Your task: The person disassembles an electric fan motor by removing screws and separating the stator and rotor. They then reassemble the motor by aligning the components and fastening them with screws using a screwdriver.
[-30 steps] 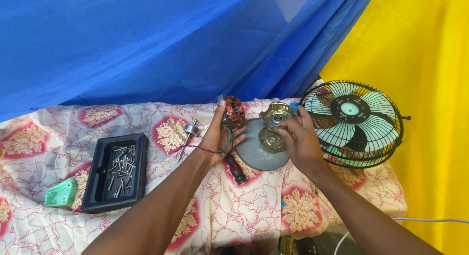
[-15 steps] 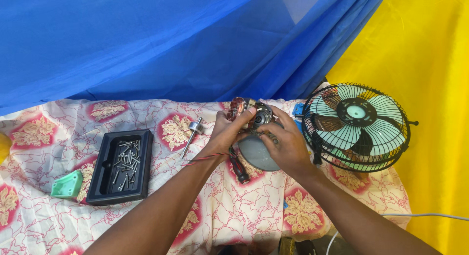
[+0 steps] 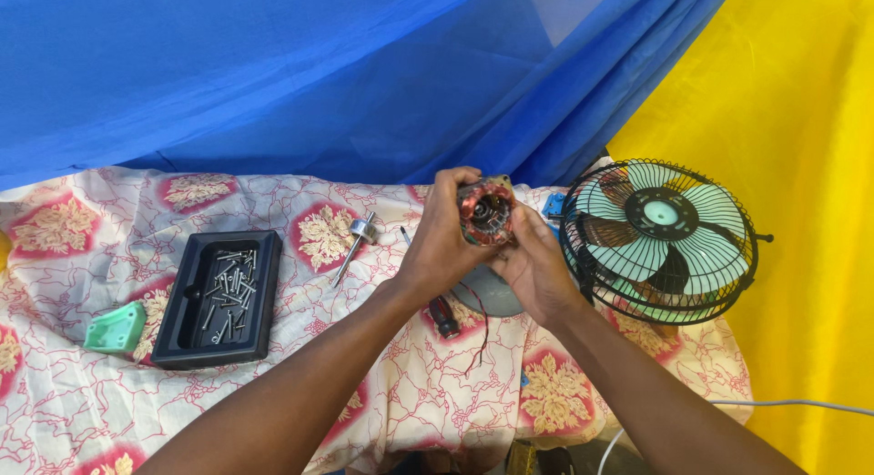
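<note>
Motor core [image 3: 485,213] with copper windings has been lifted off the grey round cover [image 3: 492,293], now gripped between left hand [image 3: 443,243] and right hand [image 3: 537,266] above the table's far edge, beside the fan [image 3: 660,243]. Core freed from its housing.

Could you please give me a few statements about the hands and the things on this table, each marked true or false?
1. Both hands grip the copper-wound motor. True.
2. The black tray holds fruit. False: it holds small metal screws.
3. The caged fan stands beside the right hand. True.
4. The left hand rests on the green plastic piece. False: that piece lies apart, left of the tray.
5. The metal shaft lies inside the tray. False: it lies on the cloth.
</note>
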